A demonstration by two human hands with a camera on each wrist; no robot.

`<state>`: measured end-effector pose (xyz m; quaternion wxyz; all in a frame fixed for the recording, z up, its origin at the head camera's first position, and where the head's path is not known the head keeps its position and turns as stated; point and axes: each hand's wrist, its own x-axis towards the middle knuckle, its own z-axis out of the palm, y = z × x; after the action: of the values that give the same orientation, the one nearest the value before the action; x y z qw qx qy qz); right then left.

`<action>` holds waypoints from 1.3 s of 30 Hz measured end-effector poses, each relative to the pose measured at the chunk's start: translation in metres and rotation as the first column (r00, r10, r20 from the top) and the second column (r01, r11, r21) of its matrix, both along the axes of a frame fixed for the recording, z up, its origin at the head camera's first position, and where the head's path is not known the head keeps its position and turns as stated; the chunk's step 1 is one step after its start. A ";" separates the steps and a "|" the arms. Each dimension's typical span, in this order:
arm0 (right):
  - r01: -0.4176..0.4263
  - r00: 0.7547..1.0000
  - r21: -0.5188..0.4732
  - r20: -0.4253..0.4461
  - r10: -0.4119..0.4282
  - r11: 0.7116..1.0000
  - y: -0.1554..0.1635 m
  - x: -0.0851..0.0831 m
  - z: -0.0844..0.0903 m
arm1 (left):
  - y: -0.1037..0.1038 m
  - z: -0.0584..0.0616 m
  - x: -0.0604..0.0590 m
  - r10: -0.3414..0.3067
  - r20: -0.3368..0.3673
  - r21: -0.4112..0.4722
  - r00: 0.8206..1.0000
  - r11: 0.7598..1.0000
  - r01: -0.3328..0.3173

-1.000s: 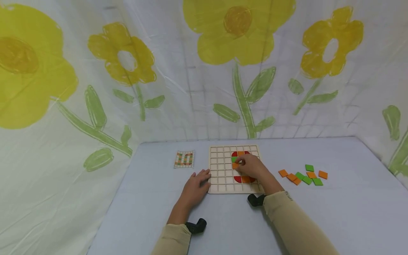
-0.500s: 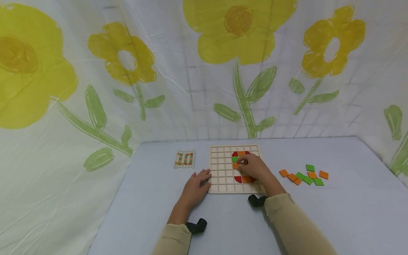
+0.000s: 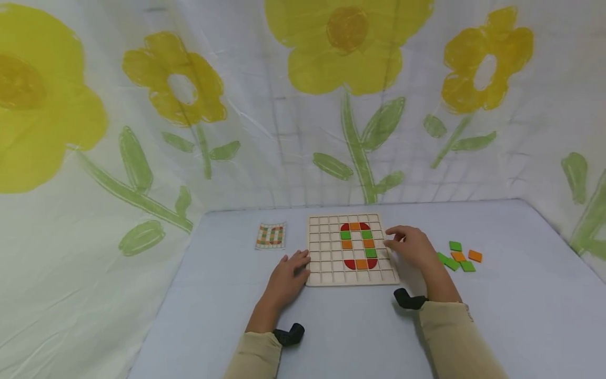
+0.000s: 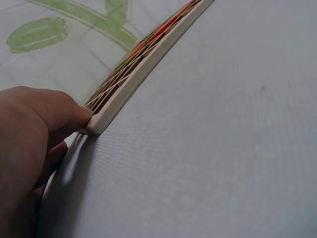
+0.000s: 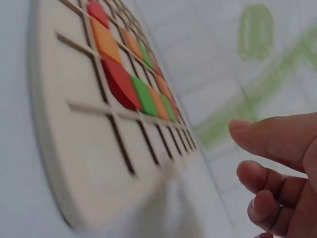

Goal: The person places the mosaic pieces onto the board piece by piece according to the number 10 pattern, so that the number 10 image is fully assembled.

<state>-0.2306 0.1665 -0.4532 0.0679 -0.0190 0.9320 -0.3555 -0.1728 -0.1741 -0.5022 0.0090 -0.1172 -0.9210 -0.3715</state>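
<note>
Left hand (image 3: 288,279) relaxed, touching board (image 3: 326,246) | right hand (image 3: 413,248) loosely spread | card (image 3: 271,236): head view only

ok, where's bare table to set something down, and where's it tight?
Bare table: in front of the board, between left sleeve and right sleeve; left of the card; right of the loose tiles. Crowded: between board and loose tiles, where the right grip is; the board's left edge, which the left grip touches.

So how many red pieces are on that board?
4, at the pattern's corners on the board: far-left red piece, far-right red piece, near-left red piece and near-right red piece. None appears hidden.
</note>
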 end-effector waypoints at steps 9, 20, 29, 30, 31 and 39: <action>0.303 0.951 0.032 -0.079 -0.300 0.953 0.076 0.015 -0.006 | 0.001 -0.003 -0.002 0.015 -0.001 0.012 1.000 1.000 -0.015; 0.409 0.908 0.119 0.048 -0.416 0.905 0.095 0.020 -0.023 | 0.002 0.001 0.001 0.019 0.016 0.024 1.000 1.000 -0.019; 0.194 0.980 0.000 -0.042 -0.194 0.981 0.085 0.013 -0.028 | 0.002 0.001 0.000 0.009 0.009 0.019 1.000 1.000 -0.009; 0.161 0.987 -0.004 -0.022 -0.161 0.987 0.083 0.011 -0.027 | 0.002 0.001 0.000 0.009 0.007 0.018 1.000 1.000 -0.009; 0.132 0.991 -0.007 0.001 -0.132 0.991 0.081 0.010 -0.026 | 0.002 0.001 0.000 0.010 0.005 0.017 1.000 1.000 -0.010; 0.056 0.997 0.177 0.044 -0.064 0.983 0.075 0.003 -0.028 | 0.002 0.001 -0.001 0.012 0.012 0.015 1.000 1.000 -0.012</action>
<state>-0.2281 0.2417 -0.4811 0.0815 0.0240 0.9579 -0.2742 -0.1735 -0.1724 -0.5008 0.0065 -0.1095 -0.9188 -0.3792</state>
